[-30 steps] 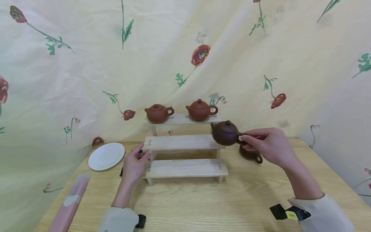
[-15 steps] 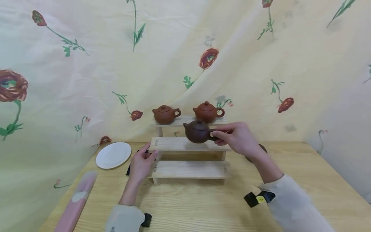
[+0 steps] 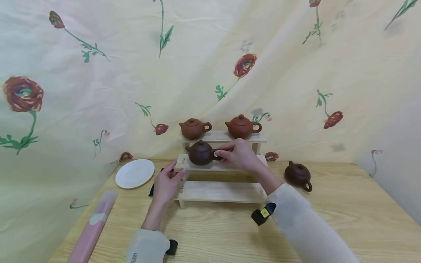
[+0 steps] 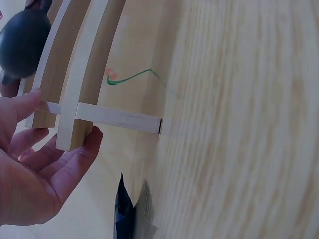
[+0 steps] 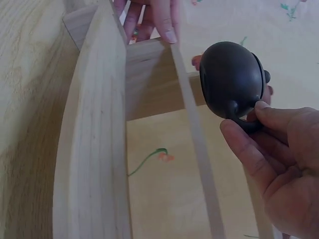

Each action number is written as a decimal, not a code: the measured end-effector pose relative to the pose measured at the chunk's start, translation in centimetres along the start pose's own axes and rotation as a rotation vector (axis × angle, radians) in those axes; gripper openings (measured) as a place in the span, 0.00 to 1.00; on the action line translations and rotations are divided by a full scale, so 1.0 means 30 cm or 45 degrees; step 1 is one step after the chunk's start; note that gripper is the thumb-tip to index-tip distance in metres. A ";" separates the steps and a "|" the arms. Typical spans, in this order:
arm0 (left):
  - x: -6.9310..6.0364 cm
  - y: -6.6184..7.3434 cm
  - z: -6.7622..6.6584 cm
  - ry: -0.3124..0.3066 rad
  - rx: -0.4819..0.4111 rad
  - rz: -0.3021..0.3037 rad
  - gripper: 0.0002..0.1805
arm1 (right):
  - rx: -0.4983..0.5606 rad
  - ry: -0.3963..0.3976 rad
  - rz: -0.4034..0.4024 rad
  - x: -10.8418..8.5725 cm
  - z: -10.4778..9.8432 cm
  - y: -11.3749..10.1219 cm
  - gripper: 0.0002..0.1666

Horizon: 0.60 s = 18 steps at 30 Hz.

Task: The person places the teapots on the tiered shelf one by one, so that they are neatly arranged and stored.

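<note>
My right hand (image 3: 240, 155) pinches the handle of a dark brown teapot (image 3: 200, 153). The teapot is upright at the left part of the middle step of a three-step wooden display stand (image 3: 223, 191), spout to the left. Whether its base touches the step I cannot tell. My left hand (image 3: 167, 182) holds the stand's left end, thumb and fingers around the wood, as the left wrist view (image 4: 30, 174) also shows. Two reddish-brown teapots, one on the left (image 3: 193, 129) and one on the right (image 3: 241, 127), stand on the top step.
Another dark teapot (image 3: 297, 175) lies tilted on the wooden table (image 3: 345, 212) right of the stand. To the left are a white plate (image 3: 135, 174), a long pink package (image 3: 92, 230) and a small dark item (image 4: 123, 211) beside the stand. A flowered cloth (image 3: 197, 47) hangs behind.
My right hand has carried the dark teapot leftward from beside the stand to the left of the middle step. My left hand keeps its place on the stand. The head view has shifted slightly.
</note>
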<state>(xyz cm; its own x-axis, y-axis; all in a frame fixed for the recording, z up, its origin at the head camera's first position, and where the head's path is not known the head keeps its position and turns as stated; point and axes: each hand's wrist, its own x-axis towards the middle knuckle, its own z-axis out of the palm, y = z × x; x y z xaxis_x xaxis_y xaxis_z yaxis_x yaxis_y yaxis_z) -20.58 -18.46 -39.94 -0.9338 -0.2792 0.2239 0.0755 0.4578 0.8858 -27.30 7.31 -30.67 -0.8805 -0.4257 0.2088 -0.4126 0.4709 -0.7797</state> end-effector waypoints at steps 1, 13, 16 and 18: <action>-0.001 0.000 -0.001 0.000 0.005 -0.002 0.32 | 0.002 -0.010 -0.004 0.009 0.009 0.001 0.09; 0.000 0.001 -0.001 -0.005 0.027 -0.004 0.33 | 0.027 -0.071 0.051 0.071 0.060 0.019 0.08; -0.002 0.000 -0.004 -0.011 0.028 -0.005 0.33 | 0.059 -0.077 0.044 0.080 0.070 0.019 0.09; -0.003 0.001 -0.005 -0.012 0.031 -0.003 0.33 | 0.080 -0.083 0.056 0.085 0.076 0.017 0.09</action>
<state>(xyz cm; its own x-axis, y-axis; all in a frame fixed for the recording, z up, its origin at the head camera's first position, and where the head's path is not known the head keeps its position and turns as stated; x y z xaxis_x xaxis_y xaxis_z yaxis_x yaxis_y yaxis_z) -20.44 -18.55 -39.88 -0.9373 -0.2720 0.2178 0.0651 0.4774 0.8763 -29.24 4.70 -31.88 -0.8797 -0.4556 0.1364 -0.3565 0.4418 -0.8233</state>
